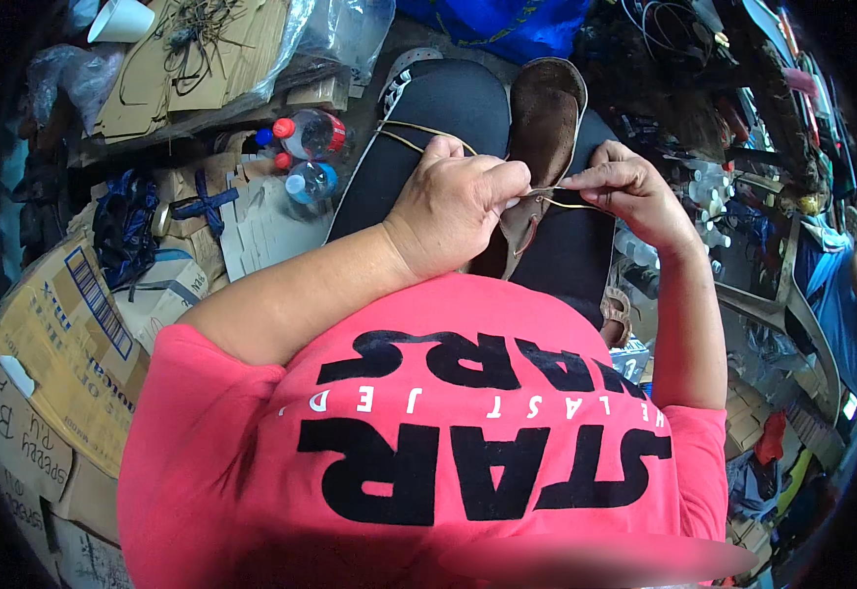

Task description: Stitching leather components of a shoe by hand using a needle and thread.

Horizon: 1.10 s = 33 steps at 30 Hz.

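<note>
Across my lap lies a brown suede shoe [543, 123], its rounded toe pointing away from me and its near end partly behind my hands. A thin tan cord [546, 190] runs between the hands, over the shoe's near part. My left hand [460, 201] is closed, thumb and fingers pinching the cord just left of the shoe. From that hand a loop of the cord reaches out over my left thigh. To the right of the shoe, my right hand [634, 188] pinches the cord between thumb and fingertips.
Plastic bottles [312, 157] stand left of my legs. Beyond them is a stack of cardboard [178, 74] with loose strands on top. Cardboard boxes [70, 344] fill the left side. A blue bag [507, 25] lies ahead, and mixed clutter with clear bottles [708, 191] is on the right.
</note>
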{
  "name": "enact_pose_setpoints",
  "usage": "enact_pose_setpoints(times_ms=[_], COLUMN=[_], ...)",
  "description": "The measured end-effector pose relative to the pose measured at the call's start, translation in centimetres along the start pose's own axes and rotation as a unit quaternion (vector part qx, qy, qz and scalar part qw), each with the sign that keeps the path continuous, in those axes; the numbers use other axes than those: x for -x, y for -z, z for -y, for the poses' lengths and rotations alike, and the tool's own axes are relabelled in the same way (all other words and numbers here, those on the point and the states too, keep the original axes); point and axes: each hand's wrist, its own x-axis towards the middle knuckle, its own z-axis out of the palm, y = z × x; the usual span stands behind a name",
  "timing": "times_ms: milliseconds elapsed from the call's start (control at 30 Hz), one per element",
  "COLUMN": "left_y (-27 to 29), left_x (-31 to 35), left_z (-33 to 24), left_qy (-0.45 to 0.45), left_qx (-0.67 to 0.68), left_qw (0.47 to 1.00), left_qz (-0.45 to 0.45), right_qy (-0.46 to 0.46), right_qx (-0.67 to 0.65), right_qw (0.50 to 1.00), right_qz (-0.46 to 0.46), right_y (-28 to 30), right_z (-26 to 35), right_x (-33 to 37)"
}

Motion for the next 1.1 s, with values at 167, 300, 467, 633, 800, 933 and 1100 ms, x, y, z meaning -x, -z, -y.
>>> enact_pose_setpoints(times_ms=[167,300,467,633,800,933,1100], left_y=[-0.2,-0.2,0.2,0.2,0.6,1.3,0.2], left_x=[0.0,-0.1,-0.5,-0.8,-0.6,-0.8,-1.8], left_z=[0.2,0.3,0.0,-0.2,0.4,1.2,0.9], left_qy=[0.010,0.003,-0.011,-0.030,-0.017,0.039,0.046], left_qx=[0.007,-0.006,-0.028,-0.041,-0.068,0.021,0.099], left_qw=[1.000,1.000,1.000,0.999,0.998,0.998,0.992], left_qz=[-0.002,-0.006,-0.001,-0.014,0.005,0.041,0.055], right_qy=[0.065,0.123,0.112,-0.036,-0.107,-0.102,-0.085], right_qx=[0.121,0.267,0.296,0.260,0.215,0.163,0.180], right_qw=[0.985,0.940,0.935,0.949,0.969,0.976,0.947], right_qz=[-0.100,-0.172,-0.157,-0.174,-0.057,-0.106,-0.251], right_y=[-1.6,-3.0,-1.5,-0.2,-1.1,-2.0,-3.8], right_z=[-0.4,0.6,3.7,5.1,4.6,4.0,2.7], right_x=[0.1,0.5,0.7,-1.4,-3.2,-1.3,1.0])
